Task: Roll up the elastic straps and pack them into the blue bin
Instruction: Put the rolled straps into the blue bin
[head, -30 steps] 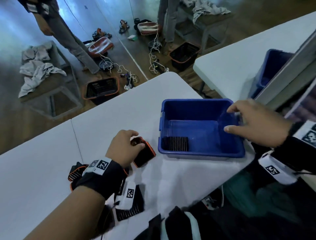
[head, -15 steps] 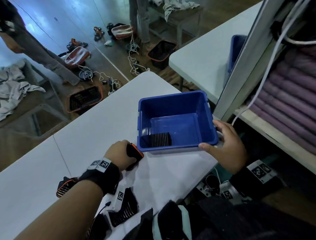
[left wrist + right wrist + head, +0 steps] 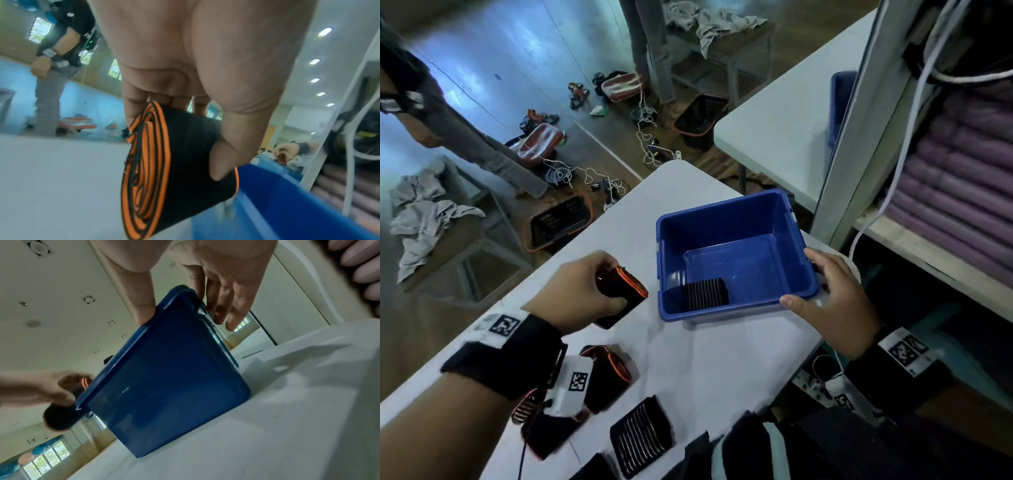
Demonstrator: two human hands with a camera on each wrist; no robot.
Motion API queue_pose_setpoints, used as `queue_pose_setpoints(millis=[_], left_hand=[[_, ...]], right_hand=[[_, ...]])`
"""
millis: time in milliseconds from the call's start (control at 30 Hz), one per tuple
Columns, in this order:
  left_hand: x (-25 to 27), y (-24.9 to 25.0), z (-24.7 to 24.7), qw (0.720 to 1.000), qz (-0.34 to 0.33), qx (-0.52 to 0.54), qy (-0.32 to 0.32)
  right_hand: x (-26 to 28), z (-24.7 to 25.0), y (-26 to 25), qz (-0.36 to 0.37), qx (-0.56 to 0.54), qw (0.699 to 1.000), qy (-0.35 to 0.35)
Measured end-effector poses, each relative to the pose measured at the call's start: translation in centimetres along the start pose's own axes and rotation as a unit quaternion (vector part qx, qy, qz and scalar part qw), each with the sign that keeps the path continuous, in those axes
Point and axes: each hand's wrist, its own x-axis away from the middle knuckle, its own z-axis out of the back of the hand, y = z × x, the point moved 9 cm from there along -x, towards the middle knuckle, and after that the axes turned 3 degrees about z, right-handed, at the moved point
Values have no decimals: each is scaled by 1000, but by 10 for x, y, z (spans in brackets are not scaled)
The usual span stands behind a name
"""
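My left hand [image 3: 606, 287] grips a rolled black strap with orange edges [image 3: 628, 301] just above the white table [image 3: 722, 359], close to the left side of the blue bin [image 3: 736, 214]. The left wrist view shows thumb and fingers [image 3: 133, 107] wrapped round the roll [image 3: 185, 170], with the bin's rim [image 3: 277, 186] right beside it. My right hand [image 3: 804, 284] holds the bin's near right corner, thumb on the front rim and fingers along the side [image 3: 218, 311]. One black ribbed roll [image 3: 707, 293] lies on the bin floor.
Several more straps lie near the table's front edge: an orange-edged roll [image 3: 607, 377], a flat ribbed black one [image 3: 640, 435], others under my left wrist. A shelf post [image 3: 839, 154] with folded purple cloth [image 3: 962, 192] stands right. A second table [image 3: 774, 113] is behind.
My left hand has lifted the orange-edged roll off the table and brought it closer to the bin. My right hand moved from the bin's right rim to its near right corner.
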Motion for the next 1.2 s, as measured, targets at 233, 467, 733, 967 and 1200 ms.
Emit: queue_pose_setpoints(millis=[233, 467, 733, 967, 1200], left_hand=[[-42, 115, 47, 988, -130, -83, -4], [-113, 170, -53, 935, -164, -301, -85], [-135, 185, -95, 888, -176, -415, -88], [-125, 177, -121, 887, -171, -392, -171], [-130, 161, -143, 897, -140, -373, -189]], right_hand=[[-1, 2, 1, 21, -11, 1000, 18], [-3, -2, 0, -2, -38, 999, 1], [-4, -1, 0, 16, -30, 999, 2], [-3, 2, -2, 3, -27, 1000, -3], [-4, 1, -3, -1, -26, 999, -28]])
